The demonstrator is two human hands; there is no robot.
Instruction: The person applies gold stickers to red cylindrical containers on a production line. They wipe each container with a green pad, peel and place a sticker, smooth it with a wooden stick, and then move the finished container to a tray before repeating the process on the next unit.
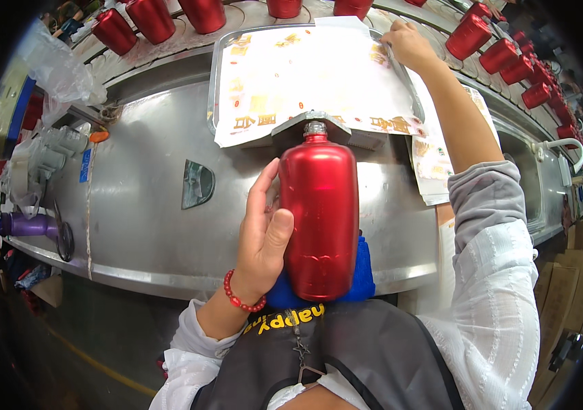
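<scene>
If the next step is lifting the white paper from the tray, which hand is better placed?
Probably the right hand: it is at the upper right corner of the tray, beside the white paper; the left hand is against the red bottle.

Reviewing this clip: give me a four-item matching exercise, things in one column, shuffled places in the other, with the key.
Things
1. Nearest, tapered red metallic bottle
2. Purple cylindrical bottle
3. White curved faucet
4. Right hand

Places
A. Near the picture's right edge
B. At the upper right corner area of the white printed sheet
C. Near the picture's left edge
D. At the centre, held by the left hand

Pairs: 1-D, 2-C, 3-A, 4-B
</scene>
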